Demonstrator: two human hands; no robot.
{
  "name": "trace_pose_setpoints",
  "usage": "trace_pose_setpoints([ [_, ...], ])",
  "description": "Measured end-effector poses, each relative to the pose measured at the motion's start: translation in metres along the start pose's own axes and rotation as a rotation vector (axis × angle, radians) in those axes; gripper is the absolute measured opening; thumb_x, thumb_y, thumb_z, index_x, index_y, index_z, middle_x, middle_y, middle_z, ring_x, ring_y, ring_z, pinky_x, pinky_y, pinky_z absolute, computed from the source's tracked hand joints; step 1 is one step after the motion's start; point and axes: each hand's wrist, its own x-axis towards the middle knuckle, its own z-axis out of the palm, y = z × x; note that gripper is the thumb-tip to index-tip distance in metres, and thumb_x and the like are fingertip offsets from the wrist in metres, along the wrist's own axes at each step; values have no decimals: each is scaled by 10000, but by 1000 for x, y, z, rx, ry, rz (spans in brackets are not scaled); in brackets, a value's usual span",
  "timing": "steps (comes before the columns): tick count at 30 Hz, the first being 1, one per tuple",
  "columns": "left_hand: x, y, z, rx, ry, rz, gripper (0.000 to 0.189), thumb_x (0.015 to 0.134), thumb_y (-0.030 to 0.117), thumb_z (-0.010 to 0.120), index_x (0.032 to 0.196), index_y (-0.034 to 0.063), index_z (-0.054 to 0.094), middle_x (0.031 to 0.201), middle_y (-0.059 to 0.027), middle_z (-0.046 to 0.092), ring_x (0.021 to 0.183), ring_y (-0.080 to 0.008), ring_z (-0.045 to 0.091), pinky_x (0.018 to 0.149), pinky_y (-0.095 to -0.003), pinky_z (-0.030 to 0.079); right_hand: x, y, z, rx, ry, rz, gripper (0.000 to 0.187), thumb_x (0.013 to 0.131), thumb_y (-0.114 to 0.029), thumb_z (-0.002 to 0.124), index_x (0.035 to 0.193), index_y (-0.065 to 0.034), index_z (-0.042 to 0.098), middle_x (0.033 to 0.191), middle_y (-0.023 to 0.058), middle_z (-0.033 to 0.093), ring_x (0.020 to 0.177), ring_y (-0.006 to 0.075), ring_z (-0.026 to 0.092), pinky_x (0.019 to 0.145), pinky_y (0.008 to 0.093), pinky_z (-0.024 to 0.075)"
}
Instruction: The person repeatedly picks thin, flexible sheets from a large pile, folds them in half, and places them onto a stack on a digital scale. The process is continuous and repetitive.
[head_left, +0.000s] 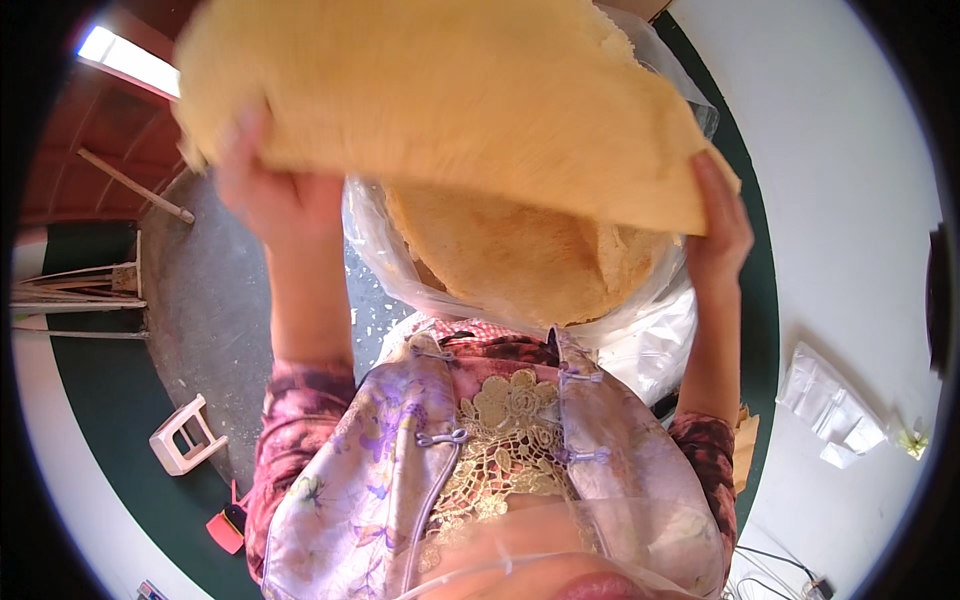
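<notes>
A large, thin, yellow-brown flat sheet (465, 112), perhaps flatbread or cake, is held up across the top of the view, slightly blurred. My left hand (274, 180) grips its lower left edge, thumb on the near face. My right hand (718, 217) pinches the lower right corner, with fingers partly hidden behind it. Below and behind it, a similar browner sheet (517, 255) lies in a clear plastic bag (382, 255) that is open at the top. The raised sheet hides the far part of the bag.
White flakes (375, 307) are scattered on the grey floor (210, 300). At the left are a small white stool (187, 439), a red dustpan (226, 527) and a wooden stick (135, 186). Clear plastic (829, 397) hangs or rests by the right wall, with cables (780, 562) low down.
</notes>
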Motion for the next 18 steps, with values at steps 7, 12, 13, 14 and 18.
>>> trace_pose_setpoints([
  [7, -159, -31, -174, 544, 775, -704, 440, 737, 12, 576, 1160, 46, 460, 994, -49, 569, 856, -171, 584, 735, -309, 505, -106, 12, 127, -100, -514, -257, 476, 731, -60, 534, 1202, -131, 533, 1265, 134, 475, 1202, 292, 417, 1016, 461, 298],
  [12, -195, -49, -196, 711, 538, -622, 325, 754, 26, 600, 1069, 33, 524, 936, -46, 585, 832, -150, 582, 725, -301, 498, -148, 18, 164, -217, -746, -190, 565, 729, -88, 557, 1280, -148, 453, 1318, 145, 416, 1245, 300, 360, 1040, 493, 238],
  [13, -195, -47, -192, 734, 448, -516, 322, 755, 25, 604, 1066, 26, 523, 934, -47, 586, 822, -141, 581, 712, -289, 500, -148, 11, 160, -265, -819, -149, 574, 732, -99, 563, 1291, -148, 440, 1329, 150, 403, 1254, 303, 348, 1040, 501, 232],
  [14, -194, -46, -186, 811, 473, -541, 301, 769, 28, 603, 1060, 22, 528, 933, -46, 591, 818, -137, 583, 702, -285, 500, -146, -2, 158, -317, -893, -105, 584, 736, -111, 569, 1302, -149, 427, 1340, 154, 389, 1262, 305, 336, 1041, 508, 227],
  [18, -188, -44, -162, 1022, 330, -430, 191, 818, 34, 594, 1005, 8, 562, 902, -46, 614, 764, -132, 594, 637, -257, 491, -138, -94, 167, 572, -800, 133, 822, 672, -285, 698, 1356, -55, 306, 1401, 192, 280, 1317, 364, 209, 1065, 460, 214],
])
